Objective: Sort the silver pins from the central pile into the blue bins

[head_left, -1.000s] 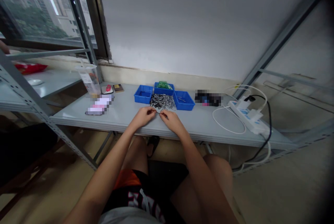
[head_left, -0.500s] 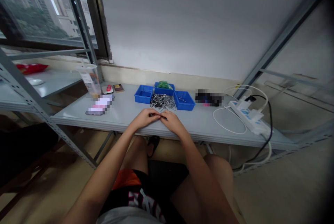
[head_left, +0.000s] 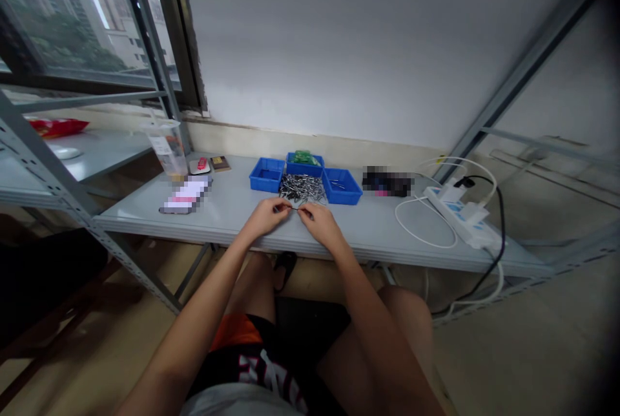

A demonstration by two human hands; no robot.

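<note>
Between my two hands runs a thin dark rod-like piece, too small to name more exactly. My left hand pinches one end of it, and my right hand pinches the other. Both are closed, just above the front part of the grey table. Right behind them lies a heap of small metal and black rod-like pieces. Three blue bins surround the heap: a left bin, a back bin holding green packets, and a right bin with a few thin pieces inside.
On the left are a phone, a plastic cup and a small dark box. To the right stand a blurred dark object and a white power strip with looping cables. Metal shelf posts frame both sides.
My hands have drawn slightly apart and a little away from me, so the thin piece now shows between the fingertips. Bins and heap look the same.
</note>
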